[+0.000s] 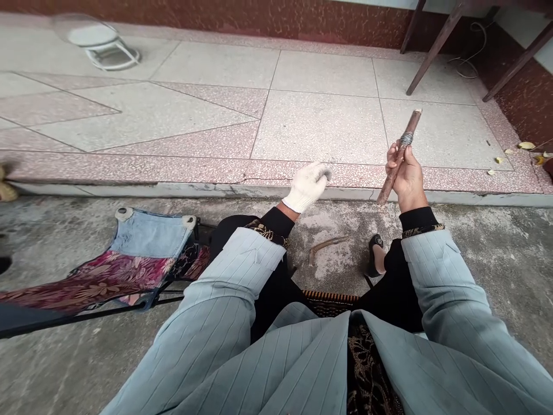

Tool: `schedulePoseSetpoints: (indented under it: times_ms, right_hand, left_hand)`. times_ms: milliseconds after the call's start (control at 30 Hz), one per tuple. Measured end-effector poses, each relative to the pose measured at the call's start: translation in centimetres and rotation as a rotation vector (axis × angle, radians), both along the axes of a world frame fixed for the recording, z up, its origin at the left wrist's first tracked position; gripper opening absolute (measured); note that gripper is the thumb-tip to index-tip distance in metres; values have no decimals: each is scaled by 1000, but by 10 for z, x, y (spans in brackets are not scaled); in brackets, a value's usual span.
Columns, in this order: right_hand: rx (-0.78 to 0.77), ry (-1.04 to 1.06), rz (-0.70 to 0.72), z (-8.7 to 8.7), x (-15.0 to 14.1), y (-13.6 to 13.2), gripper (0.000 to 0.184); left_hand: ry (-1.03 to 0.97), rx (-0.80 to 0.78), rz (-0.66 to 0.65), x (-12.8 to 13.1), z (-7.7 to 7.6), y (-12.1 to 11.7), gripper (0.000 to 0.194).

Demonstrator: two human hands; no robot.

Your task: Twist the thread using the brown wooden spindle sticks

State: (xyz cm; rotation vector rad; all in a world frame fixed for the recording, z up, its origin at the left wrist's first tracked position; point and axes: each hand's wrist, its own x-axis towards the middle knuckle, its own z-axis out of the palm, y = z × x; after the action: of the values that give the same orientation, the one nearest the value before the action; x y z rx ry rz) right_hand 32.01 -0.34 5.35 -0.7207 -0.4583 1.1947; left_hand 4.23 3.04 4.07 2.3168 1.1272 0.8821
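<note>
My right hand (409, 180) is bare and closed around a brown wooden stick (412, 122). The stick is tilted, its pale cut end pointing up and away from me. Grey wire (406, 138) is wound in several turns around its upper part, just above my fingers. To the left, my left hand (305, 185) wears a white knit glove and hovers apart from the stick. Its fingers are curled in towards the thumb; whatever they may hold is hidden or too thin to make out.
A bent stick (329, 244) lies on the concrete between my feet. Ahead runs a low step (207, 189) up to a tiled floor. A folding chair (149, 233) stands at left, a white stool (101, 43) farther back. Table legs (434, 52) rise at upper right.
</note>
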Motion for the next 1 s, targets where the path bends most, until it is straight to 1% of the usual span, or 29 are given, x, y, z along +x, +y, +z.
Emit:
schedulePoseSetpoints:
  times_ms: [67,100,133,167,200,267,300,333,367,467,500,533,567,633,700,767,867,933,1000]
  right_hand:
    - [35,31,-31,3,3,0,14]
    - [52,37,-41,6,3,-1,15]
    - [69,34,-43,8,2,-3,17]
    - [82,24,-39,11,0,-5,18]
    - [91,11,-26,14,-3,-7,20]
    - [97,-22,35,18,-11,-12,23]
    - [94,-44,77,19,-15,-14,23]
    - [90,-66,122,20,-19,-16,23]
    - [86,-89,165,19,-23,-17,23]
    - [65,-150,265,17,-34,-20,25]
    - [57,-160,291,16,-38,-20,27]
    - [50,-163,314,16,-42,-20,28]
    - [45,-159,335,15,-46,-20,28]
    - [47,-126,378,15,-55,-21,28]
    - [55,-73,423,14,-64,-23,26]
    - [52,-28,463,13,-72,-24,25]
    - [26,-15,493,11,-80,-24,25]
    - [7,-26,481,10,-81,-23,23]
    - [-13,-37,440,9,-81,-20,22]
  left_hand:
    - [90,68,29,-3,1,1,26]
    - [132,57,27,-4,3,2,27]
    - [169,18,-6,-5,4,2,28]
    - [203,-45,-82,-6,6,2,30]
    - [234,-122,-203,-6,8,1,33]
    - [273,-263,-489,-7,11,-1,39]
    - [281,-300,-583,-7,12,-2,42]
    - [284,-300,-606,-7,12,-3,43]
    - [281,-262,-554,-6,11,-3,43]
    - [178,-14,-205,-5,8,-1,47]
    - [120,77,-118,-4,7,1,50]
    - [64,156,-73,-3,6,4,54]
    - [19,218,-66,-2,6,6,56]
    - [-22,298,-118,0,5,11,58]
    - [-20,312,-175,3,3,15,53]
    - [-34,282,-200,7,1,15,48]
    - [-175,169,-249,13,0,9,51]
    - [-279,64,-303,15,0,2,56]
    - [-314,15,-346,15,2,-3,58]
